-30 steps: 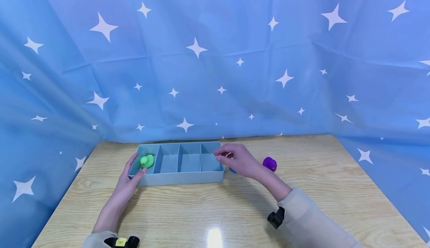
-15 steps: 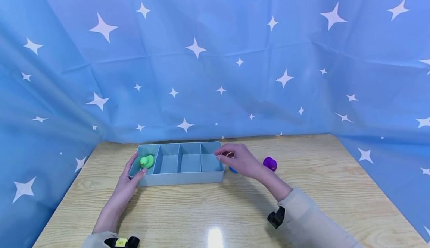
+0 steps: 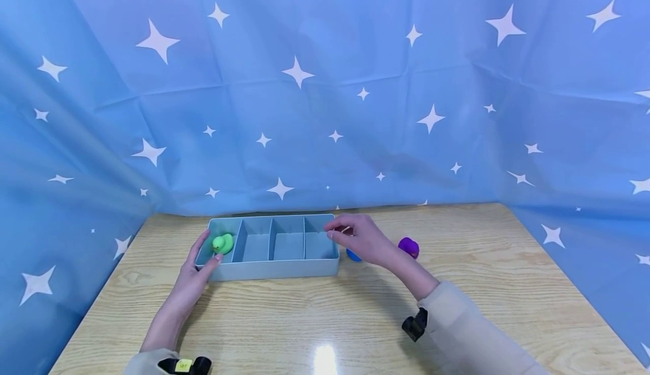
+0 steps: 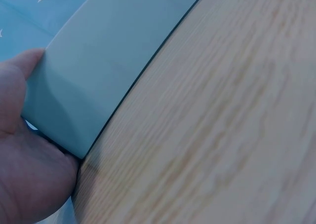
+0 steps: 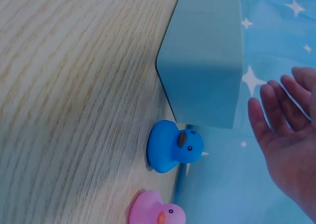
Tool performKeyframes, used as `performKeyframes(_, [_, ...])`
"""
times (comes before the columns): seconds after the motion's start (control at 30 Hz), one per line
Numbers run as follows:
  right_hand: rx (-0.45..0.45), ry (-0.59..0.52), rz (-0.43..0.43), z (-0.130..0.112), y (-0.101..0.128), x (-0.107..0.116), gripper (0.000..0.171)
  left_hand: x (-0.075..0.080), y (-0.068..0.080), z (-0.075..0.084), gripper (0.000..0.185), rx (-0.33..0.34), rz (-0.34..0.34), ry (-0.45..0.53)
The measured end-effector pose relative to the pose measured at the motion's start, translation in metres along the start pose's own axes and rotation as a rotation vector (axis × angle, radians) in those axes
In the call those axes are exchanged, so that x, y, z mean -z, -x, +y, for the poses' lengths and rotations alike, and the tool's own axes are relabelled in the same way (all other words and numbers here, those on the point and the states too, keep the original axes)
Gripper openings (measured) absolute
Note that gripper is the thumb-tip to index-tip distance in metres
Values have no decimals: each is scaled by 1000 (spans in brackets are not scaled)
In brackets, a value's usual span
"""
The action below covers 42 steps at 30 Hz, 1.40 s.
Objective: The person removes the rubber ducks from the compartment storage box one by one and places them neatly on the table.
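A light blue divided box stands near the back of the table, with a green toy duck in its leftmost compartment. My left hand grips the box's left end, thumb at the front rim and fingers along the side. Over the box's right end hovers my right hand, fingers loosely bent and holding nothing. A blue toy duck sits on the table just right of the box, partly hidden by the right hand in the head view. Beside it the right wrist view shows a pink toy duck.
A purple toy duck sits farther right, partly behind the right forearm. The wooden table reaches back to a blue curtain with white stars, which also hangs at both sides.
The right hand has shifted very slightly up, and a bit more of the blue duck shows beneath it. The left hand, box and green duck have stayed in place.
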State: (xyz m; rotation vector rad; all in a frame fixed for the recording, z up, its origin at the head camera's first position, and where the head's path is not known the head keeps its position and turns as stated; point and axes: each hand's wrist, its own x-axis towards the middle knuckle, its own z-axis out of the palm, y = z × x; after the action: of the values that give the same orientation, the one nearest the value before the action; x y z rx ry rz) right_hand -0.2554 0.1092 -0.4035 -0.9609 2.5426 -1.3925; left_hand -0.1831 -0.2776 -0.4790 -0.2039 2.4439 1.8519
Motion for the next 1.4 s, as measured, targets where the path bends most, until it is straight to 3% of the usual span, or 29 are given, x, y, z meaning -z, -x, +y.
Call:
performKeyframes(0.5, [2,-14,-2,-15,-16,-13,25,1,0,0,78,17,-3,7])
performKeyframes(0.9, [7,-42,-20,-19,-31,-30,23,0,0,0,79,-9,1,19])
performKeyframes(1.4, [28,-76,-87,-37,-55,-66,31,1,-1,-1,79,0,-4,9])
